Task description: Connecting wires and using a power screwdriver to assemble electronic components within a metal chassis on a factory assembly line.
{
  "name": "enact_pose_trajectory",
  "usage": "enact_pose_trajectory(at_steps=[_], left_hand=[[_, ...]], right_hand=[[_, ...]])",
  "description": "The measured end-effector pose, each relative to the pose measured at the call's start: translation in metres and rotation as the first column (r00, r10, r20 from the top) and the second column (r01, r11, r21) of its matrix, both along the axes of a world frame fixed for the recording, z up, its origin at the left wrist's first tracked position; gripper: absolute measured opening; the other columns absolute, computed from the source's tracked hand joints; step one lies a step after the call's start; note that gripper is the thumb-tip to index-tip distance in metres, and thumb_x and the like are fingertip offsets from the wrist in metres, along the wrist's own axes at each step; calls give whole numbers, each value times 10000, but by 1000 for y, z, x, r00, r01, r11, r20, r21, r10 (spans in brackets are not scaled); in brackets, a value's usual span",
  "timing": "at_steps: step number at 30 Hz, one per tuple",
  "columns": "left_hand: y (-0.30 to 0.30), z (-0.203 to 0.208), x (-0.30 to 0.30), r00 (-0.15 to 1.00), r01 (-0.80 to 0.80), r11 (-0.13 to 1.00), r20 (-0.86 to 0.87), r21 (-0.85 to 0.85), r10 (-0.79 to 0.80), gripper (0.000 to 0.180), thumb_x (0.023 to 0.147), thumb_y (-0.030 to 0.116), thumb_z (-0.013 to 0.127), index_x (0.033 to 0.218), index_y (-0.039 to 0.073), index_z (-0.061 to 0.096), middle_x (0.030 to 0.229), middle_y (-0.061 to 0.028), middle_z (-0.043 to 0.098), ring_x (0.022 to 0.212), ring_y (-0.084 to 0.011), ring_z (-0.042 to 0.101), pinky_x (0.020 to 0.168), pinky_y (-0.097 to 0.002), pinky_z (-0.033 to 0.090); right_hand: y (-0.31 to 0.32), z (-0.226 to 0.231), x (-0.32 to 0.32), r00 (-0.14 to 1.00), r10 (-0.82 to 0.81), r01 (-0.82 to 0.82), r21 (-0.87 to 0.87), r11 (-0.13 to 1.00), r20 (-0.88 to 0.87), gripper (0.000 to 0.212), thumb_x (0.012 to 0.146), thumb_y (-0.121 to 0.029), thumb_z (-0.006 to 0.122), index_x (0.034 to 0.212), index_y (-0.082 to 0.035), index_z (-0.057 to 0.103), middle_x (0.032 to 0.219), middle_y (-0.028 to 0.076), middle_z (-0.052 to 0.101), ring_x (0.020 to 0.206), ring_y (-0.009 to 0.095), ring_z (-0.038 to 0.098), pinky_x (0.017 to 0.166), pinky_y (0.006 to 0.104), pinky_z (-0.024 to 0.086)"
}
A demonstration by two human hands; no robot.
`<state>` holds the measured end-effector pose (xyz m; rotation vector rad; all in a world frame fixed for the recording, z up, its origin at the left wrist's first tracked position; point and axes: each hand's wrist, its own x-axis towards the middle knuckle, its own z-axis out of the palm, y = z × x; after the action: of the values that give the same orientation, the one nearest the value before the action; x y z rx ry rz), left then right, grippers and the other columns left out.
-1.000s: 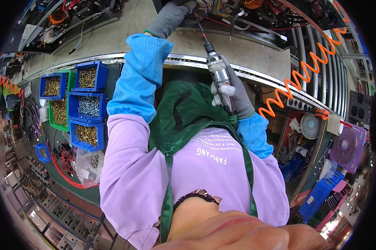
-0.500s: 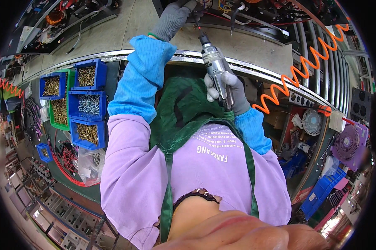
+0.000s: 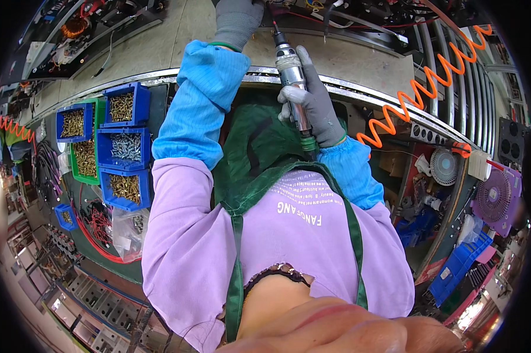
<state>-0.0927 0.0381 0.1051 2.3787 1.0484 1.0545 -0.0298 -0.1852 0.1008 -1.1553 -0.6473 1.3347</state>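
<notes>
"Right hand (image 3: 315, 109) first: how does its grip look?"

"Closed around a silver power driver (image 3: 290, 69), fingertips folded over the barrel and one digit stretched along its side."

"And the left hand (image 3: 238, 22)?"

"Reaching to the top edge of the view, its fingers cut off, so I cannot tell whether they pinch anything."

"What's new?"

"Compared with half a second ago, the left hand sits farther forward, and the driver stands farther left and forward too. That puts the bit (image 3: 274, 22) close beside the left hand, which I take to mean both hands share one spot of work."

"So where's the driver, relative to each?"

"Inside the right hand's grip, and just to the right of the left hand, pointing away from the body. Whether the bit's end touches anything I cannot see."

"Farther out?"

"A wired black frame (image 3: 365, 44) on the grey tabletop (image 3: 192, 29), blue bins (image 3: 142, 106) of screws (image 3: 124, 187) off left."
</notes>
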Motion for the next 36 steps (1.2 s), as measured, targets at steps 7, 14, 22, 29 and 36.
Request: enact_pose_trajectory(at_steps=[7,14,22,29,36], left_hand=[[11,-12,2,999,-25,996,27,88,22,228,830,277,567,968,120,658,950,-179,620,855,-382,583,742,-436,482],[-26,1,12,998,10,995,-64,99,-4,217,790,281,605,936,134,671,903,-151,609,799,-334,603,685,-429,490],[-14,-6,31,933,-155,979,-307,132,189,248,722,311,663,894,133,674,915,-122,616,797,-305,615,678,-414,503],[-20,-14,20,992,-55,997,117,50,49,208,698,253,690,839,105,657,862,-132,595,767,-320,594,659,-421,490],[0,-13,8,966,-190,977,195,101,168,253,723,213,679,929,80,618,900,-174,572,796,-366,577,682,-439,483]], right_hand=[[5,-6,2,999,-22,21,32,999,36,840,763,-139,601,1464,-206,142,807,132,558,522,153,562,511,293,536],[2,0,2,970,5,11,66,998,-243,828,785,-212,565,1466,-219,94,814,155,556,533,175,565,543,333,550],[3,-2,-1,981,18,-7,57,998,-192,798,801,-207,540,1466,-216,98,824,155,552,542,175,568,551,332,553],[2,-4,0,979,13,2,75,997,-204,785,808,-200,526,1466,-213,98,835,154,551,551,173,568,558,328,552],[3,2,-5,979,33,-22,59,998,-199,783,805,-188,515,1466,-217,96,834,153,550,549,171,565,563,329,553]])
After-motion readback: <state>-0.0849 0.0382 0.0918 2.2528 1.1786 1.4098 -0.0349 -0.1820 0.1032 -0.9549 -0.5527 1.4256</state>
